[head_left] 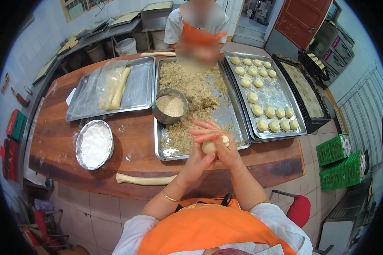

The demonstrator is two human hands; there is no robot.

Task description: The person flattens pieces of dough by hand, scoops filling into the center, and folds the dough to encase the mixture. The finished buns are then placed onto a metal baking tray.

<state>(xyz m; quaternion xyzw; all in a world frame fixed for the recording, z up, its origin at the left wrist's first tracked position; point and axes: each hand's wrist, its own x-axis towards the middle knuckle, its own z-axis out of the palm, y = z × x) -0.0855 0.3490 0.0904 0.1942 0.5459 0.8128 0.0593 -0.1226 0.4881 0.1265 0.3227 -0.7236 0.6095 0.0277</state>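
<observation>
Both of my hands meet over the near edge of the filling tray. A pale round dough ball [209, 147] is cupped between my left hand [194, 160] and my right hand [230, 156]. A smaller lump of dough [225, 140] shows at the fingers of my right hand. Several fingers reach upward and overlap above the ball, partly hiding the grip. Under and beyond the hands, crumbly tan filling [189, 91] covers much of a metal tray [174, 157]. A round metal tin [160, 115] holding fine crumbs stands in it. Left of my wrists lies a dough rope [147, 179].
A bowl of white flour [94, 144] stands at left. Behind it, a tray [136, 95] holds dough rolls [120, 89] under plastic. To the right, a tray [281, 135] carries several filled dough rounds [270, 112]; a dark baking pan [304, 91] lies beyond. Another person [198, 32] stands opposite.
</observation>
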